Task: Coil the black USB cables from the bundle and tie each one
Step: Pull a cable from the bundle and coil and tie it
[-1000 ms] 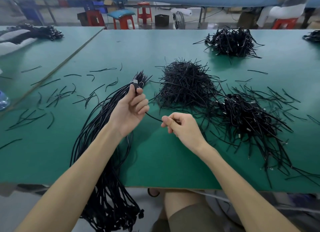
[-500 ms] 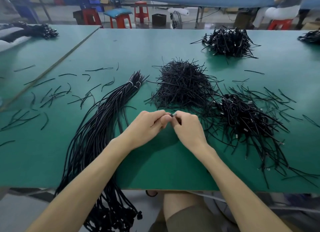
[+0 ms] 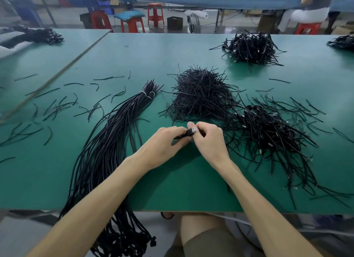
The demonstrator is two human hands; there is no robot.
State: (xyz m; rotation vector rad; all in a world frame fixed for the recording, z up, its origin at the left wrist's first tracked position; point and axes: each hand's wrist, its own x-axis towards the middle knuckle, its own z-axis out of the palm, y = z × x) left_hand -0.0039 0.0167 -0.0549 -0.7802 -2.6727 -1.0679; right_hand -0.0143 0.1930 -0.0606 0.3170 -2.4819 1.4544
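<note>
One slim black USB cable, silver plug tip exposed.

Table top showing matt green, smooth finish. Cable bundle showing black plastic jackets, slight sheen. USB plug showing bright metal shell. Stools showing glossy red plastic.
</note>
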